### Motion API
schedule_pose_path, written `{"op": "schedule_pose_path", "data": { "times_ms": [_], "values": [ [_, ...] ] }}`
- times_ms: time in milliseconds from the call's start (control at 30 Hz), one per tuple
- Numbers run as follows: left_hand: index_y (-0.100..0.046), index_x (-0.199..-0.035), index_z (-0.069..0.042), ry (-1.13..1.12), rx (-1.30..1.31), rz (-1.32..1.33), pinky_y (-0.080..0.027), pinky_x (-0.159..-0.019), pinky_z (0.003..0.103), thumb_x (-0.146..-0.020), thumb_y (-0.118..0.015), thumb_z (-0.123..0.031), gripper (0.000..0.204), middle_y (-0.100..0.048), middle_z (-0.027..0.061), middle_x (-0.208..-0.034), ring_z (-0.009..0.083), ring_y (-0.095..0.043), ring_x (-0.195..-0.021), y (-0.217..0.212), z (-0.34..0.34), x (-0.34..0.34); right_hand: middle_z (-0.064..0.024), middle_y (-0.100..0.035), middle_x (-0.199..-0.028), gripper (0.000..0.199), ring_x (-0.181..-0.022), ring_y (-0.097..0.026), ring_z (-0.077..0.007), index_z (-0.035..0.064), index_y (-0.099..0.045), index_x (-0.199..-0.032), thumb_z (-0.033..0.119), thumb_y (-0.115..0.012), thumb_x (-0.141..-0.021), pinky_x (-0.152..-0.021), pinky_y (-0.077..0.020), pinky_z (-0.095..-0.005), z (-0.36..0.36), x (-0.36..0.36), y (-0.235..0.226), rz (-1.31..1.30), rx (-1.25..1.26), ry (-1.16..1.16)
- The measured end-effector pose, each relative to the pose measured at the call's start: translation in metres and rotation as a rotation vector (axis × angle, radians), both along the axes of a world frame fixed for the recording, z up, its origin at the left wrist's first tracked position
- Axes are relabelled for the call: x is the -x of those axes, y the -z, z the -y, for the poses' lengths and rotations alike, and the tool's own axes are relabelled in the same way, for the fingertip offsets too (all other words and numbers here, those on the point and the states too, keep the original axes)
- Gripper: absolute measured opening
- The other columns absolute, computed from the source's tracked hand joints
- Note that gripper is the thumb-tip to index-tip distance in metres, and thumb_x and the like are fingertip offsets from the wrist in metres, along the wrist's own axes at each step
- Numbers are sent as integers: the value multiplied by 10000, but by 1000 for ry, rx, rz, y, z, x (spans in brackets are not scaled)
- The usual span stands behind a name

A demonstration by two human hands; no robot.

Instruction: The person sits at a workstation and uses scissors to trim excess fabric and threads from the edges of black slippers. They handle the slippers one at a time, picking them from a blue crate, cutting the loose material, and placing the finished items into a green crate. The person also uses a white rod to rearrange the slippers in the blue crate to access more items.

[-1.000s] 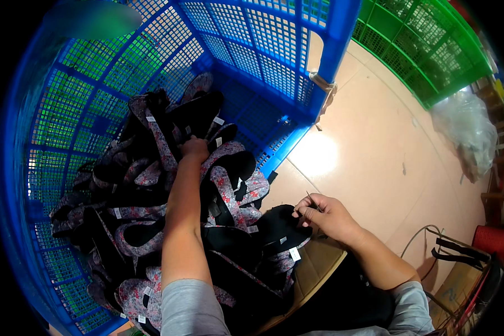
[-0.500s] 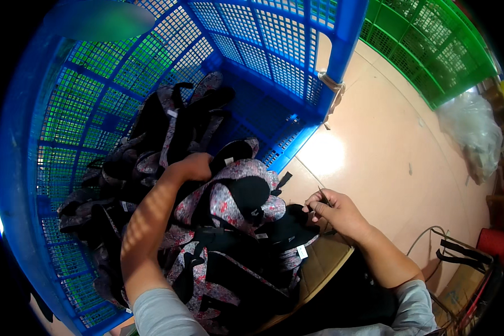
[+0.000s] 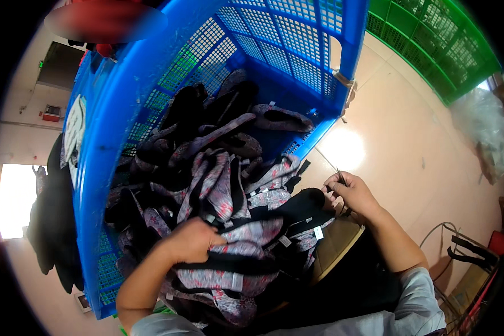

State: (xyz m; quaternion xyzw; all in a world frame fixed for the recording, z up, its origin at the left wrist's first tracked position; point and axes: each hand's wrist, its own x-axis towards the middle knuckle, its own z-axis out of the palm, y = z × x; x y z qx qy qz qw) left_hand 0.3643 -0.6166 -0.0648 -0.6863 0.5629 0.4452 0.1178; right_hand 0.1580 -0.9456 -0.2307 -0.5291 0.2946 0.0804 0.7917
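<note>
My left hand (image 3: 193, 241) pinches a soft padded fabric piece (image 3: 246, 235), grey with red flecks and black lining. It lies on a heap of similar fabric pieces (image 3: 213, 185), some with small white tags, in a blue plastic crate (image 3: 143, 67) and spilling over its near side. Right of the heap, my right hand (image 3: 353, 196) is closed around a thin dark pointed tool (image 3: 340, 177), its tip upward. Its handle is hidden in my fingers, so I cannot tell its exact kind. A black fabric part (image 3: 305, 207) lies just left of that hand.
Beneath my right forearm is a brown cardboard edge (image 3: 339, 246). A green crate (image 3: 437, 45) stands on the tiled floor (image 3: 397, 140) at far right, near a clear plastic bag (image 3: 484, 131). A wire frame with black straps (image 3: 467, 255) is at lower right. Dark cloth (image 3: 56, 218) hangs left of the blue crate.
My left hand has come nearer and down from inside the crate, and the fabric pieces beside it have shifted. The view has swung left. My right hand still holds the pointed tool.
</note>
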Motion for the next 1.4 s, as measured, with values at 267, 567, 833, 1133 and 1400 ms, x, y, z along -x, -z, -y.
{"op": "schedule_pose_path", "data": {
  "times_ms": [267, 567, 833, 1133, 1400],
  "values": [
    [-722, -931, -194, -141, 99, 182, -423, -973, 446, -676, -674, -158, 263, -632, 169, -1278, 318, -626, -1107, -40, -102, 114, 2, -678, -923, 130, -714, -579, -59, 53, -626, -981, 172, -575, -976, -579, -510, -230, 1, -3, -6, -12, 47, -20],
    [-713, -824, -198, -121, 451, 468, -365, -999, 507, -716, -626, -299, 172, -619, 174, -1273, 317, -584, -1149, 14, -207, 174, -3, -691, -948, 146, -732, -583, -73, 46, -629, -1015, 178, -581, -975, -620, -509, -236, 3, 2, 0, -29, 31, -18],
    [-649, -1102, 34, -264, 763, 690, -392, -994, 496, -808, -619, -248, 409, -618, 168, -1243, 333, -599, -1179, 93, -222, 186, -24, -695, -961, 133, -729, -572, -73, 51, -625, -1014, 172, -581, -982, -632, -479, -218, -3, -5, -5, -52, -11, -33],
    [-641, -1086, 2, -201, 779, 734, -369, -1018, 457, -873, -581, -310, 383, -616, 155, -1201, 335, -617, -1155, 130, -228, 218, -32, -683, -948, 111, -725, -568, -64, 41, -619, -1001, 144, -580, -982, -639, -471, -202, -7, -12, -35, -119, 26, -26],
    [-670, -1104, -26, -230, 730, 715, -355, -1037, 499, -824, -604, -276, 382, -569, 169, -1277, 358, -557, -1226, 126, -229, 224, -31, -681, -950, 79, -726, -570, -66, 66, -604, -960, 144, -592, -969, -612, -487, -227, -10, -10, -29, -94, -10, -14]
  ]
}}
